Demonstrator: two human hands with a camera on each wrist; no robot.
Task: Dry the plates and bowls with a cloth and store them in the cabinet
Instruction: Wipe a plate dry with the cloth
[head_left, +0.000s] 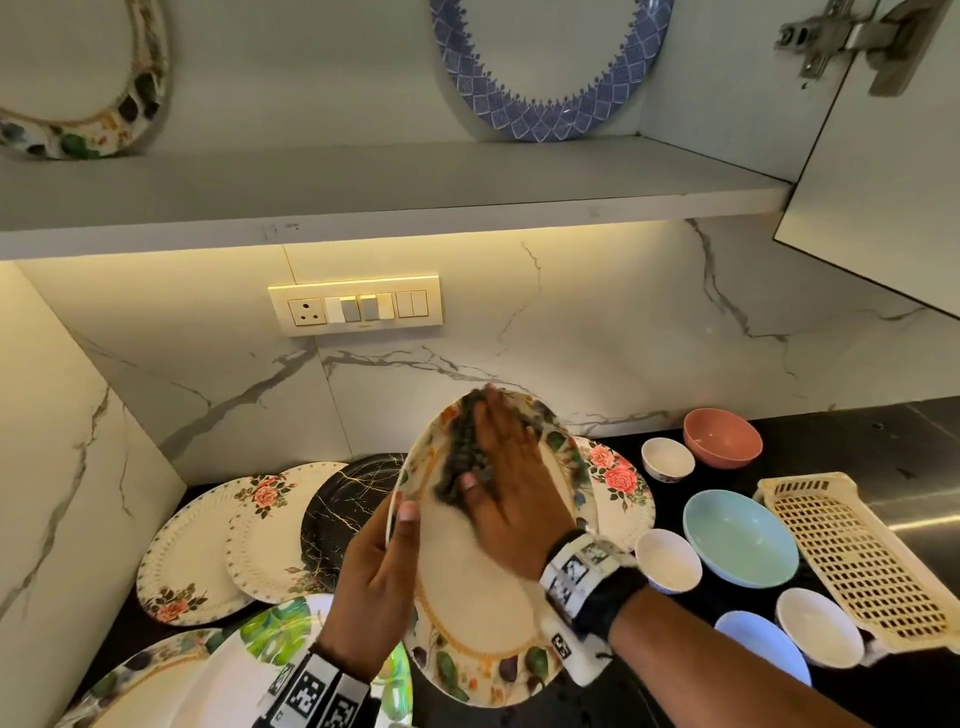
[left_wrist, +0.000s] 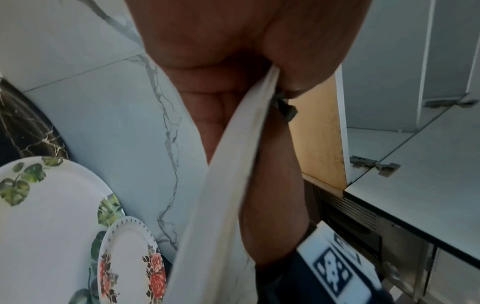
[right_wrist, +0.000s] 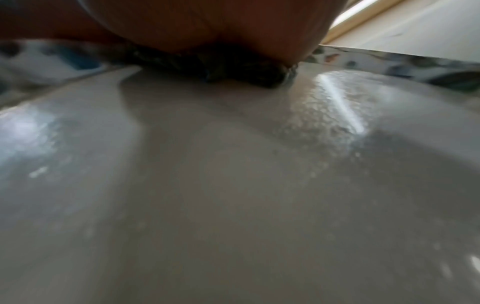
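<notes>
1. Plate (head_left: 467, 587), cream with a gold ring and a leaf-and-fruit border: held tilted above the dark counter (head_left: 852, 452), face toward the camera, in front of the marble backsplash (head_left: 623, 322).
2. Cloth (head_left: 465, 452), dark and nubby: pressed flat against the upper part of the plate's face; in the right wrist view it is seen bunched under the palm, with water beads on the plate surface beside it.
3. Right hand (head_left: 511, 483): laid on the cloth with fingers extended and spread, pressing it to the plate.
4. Left hand (head_left: 374, 587): the plate's left rim is gripped, thumb on the face and fingers curled behind, as the left wrist view confirms.
5. Plates on the counter, left of the held plate: two rose-patterned plates (head_left: 208, 551), one black marbled plate (head_left: 343, 504), one green-leaf plate (head_left: 275, 634), overlapping. Another rose plate (head_left: 618, 483) is partly hidden behind the held plate.
6. Bowls, right of the held plate: one pink bowl (head_left: 722, 436), one pale blue bowl (head_left: 740, 538), several small white bowls (head_left: 667, 561).
7. Perforated cream tray (head_left: 852, 561): set at the right edge of the bowls.
8. Cabinet shelf (head_left: 363, 182), above: one blue-rimmed plate (head_left: 550, 67) and one leaf-bordered plate (head_left: 88, 78) are stood upright against the back.
</notes>
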